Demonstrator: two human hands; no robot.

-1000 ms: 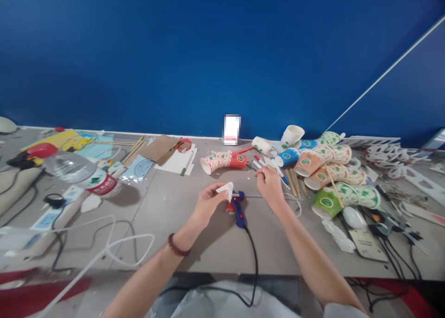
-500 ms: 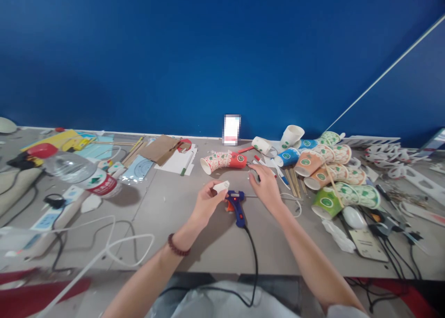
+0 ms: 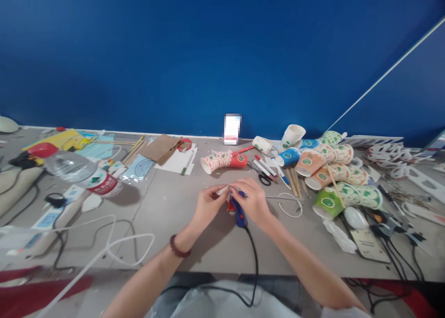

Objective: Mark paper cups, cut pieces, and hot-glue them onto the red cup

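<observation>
My left hand (image 3: 207,206) pinches a small white paper piece (image 3: 224,191) between thumb and fingers, over the middle of the table. My right hand (image 3: 253,197) has its bent fingertips closed on the other end of that piece, so most of it is hidden. Below my hands lies a blue hot glue gun (image 3: 239,214) with an orange trigger, its top partly covered by my right hand. Beyond my hands, a chain of nested red and white paper cups (image 3: 225,161) lies on its side. Black-handled scissors (image 3: 264,180) and several pens (image 3: 266,166) lie to its right.
Several stacked paper cups (image 3: 328,202) lie on the right beside wooden sticks (image 3: 294,182). A phone (image 3: 232,129) leans on the blue wall. On the left are a water bottle (image 3: 100,181), a power strip (image 3: 57,218) and loose white cable (image 3: 130,237). The glue gun's black cord (image 3: 256,257) runs toward me.
My right hand has come left and down from near the pens to meet my left hand at the white piece. The scissors it covered now show.
</observation>
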